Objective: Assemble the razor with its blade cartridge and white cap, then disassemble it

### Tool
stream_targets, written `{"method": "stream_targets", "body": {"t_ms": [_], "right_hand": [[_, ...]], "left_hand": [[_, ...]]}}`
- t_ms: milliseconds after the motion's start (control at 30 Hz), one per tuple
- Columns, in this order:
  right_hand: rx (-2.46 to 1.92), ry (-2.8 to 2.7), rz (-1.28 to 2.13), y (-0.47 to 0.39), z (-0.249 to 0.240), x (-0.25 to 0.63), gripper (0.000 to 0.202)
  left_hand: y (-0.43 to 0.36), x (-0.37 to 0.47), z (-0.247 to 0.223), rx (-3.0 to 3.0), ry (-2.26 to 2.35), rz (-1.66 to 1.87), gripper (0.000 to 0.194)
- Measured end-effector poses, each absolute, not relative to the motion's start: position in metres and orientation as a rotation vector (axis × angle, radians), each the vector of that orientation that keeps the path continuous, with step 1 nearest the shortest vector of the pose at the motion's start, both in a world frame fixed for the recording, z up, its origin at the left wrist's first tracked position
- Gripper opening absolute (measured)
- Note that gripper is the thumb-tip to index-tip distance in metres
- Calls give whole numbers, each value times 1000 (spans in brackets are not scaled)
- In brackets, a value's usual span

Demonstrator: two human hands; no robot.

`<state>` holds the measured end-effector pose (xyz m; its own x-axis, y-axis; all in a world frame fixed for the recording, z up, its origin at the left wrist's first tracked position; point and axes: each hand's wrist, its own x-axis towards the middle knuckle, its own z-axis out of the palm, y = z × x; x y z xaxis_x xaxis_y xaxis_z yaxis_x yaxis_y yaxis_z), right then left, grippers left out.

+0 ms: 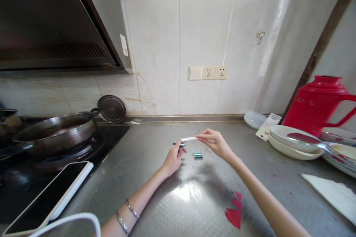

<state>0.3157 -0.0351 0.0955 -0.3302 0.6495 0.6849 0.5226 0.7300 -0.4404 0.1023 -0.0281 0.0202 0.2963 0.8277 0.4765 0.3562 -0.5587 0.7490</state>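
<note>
Over the metal counter, my left hand (174, 158) is closed on a small dark-and-silver piece (182, 145), too small to name surely. A slim white stick (189, 139) runs level from just above that piece to my right hand (213, 141), whose thumb and fingers pinch its right end. The stick's left end touches or nearly touches my left fingertips; I cannot tell whether it is joined to the dark piece. Just below and between my hands, a small flat piece with green, white and dark stripes (198, 156) lies on the counter in what looks like clear plastic.
On the left are a steel pan (59, 133) on the black stove and a phone (52, 196) with a white cable (72, 215). Stacked plates (292, 152), a red thermos jug (317, 107) and a white paper (330, 192) sit right. A red patch (236, 213) marks the counter in front.
</note>
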Motion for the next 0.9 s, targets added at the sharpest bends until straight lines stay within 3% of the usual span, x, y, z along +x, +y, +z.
{"method": "stream_targets", "body": {"t_ms": [900], "right_hand": [[-819,-1947,483,-33,83,314,24]], "left_hand": [[-29,108,19,2062,1049,1233,16]]}}
